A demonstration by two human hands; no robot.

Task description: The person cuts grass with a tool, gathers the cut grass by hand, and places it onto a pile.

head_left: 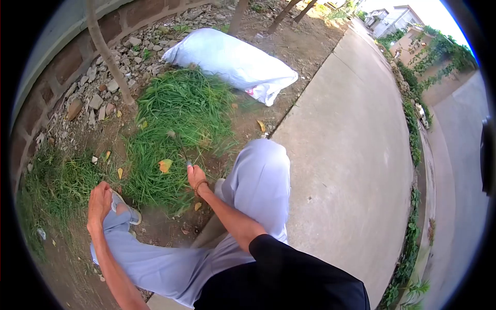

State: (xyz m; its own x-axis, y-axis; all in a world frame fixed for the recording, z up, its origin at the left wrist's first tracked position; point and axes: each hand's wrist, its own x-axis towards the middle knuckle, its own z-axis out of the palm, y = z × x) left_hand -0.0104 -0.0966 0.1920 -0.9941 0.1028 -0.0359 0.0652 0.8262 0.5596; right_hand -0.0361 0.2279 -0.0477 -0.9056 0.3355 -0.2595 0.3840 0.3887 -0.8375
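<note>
My right hand [196, 177] is closed around the handle of a thin tool that looks like a sickle [183, 150]. Its far end lies over a heap of cut green grass [160, 139], where the blade's shape is hard to make out. My left hand [99, 205] is beside my left shoe [129, 207], near growing grass [67, 178]. Its fingers are curled together, and what they may hold is hidden. A yellow leaf [165, 165] rests on the grass heap.
Behind the heap lies a full white sack [232, 59] on the soil. A slim tree trunk [108, 57] and stone rubble [95, 101] stand to the left, before a brick wall [57, 72]. A concrete path [346, 144] runs along the right.
</note>
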